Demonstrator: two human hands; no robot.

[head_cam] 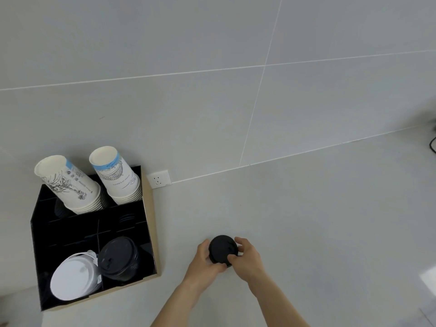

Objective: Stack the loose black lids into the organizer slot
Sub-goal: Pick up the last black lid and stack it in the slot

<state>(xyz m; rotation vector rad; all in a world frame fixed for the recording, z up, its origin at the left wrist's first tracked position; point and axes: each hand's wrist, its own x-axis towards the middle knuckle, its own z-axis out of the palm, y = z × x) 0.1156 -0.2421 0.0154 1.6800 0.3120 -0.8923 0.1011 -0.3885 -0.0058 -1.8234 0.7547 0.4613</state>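
Observation:
A small stack of loose black lids rests on the grey counter to the right of the black organizer. My left hand grips the stack's left side and my right hand grips its right side, fingers curled over the rim. In the organizer's front right slot sits a stack of black lids, tilted toward me. A stack of white lids fills the front left slot.
Two stacks of white paper cups lean out of the organizer's back slots. A white wall socket sits just right of the organizer. A dark cable shows at the far right edge.

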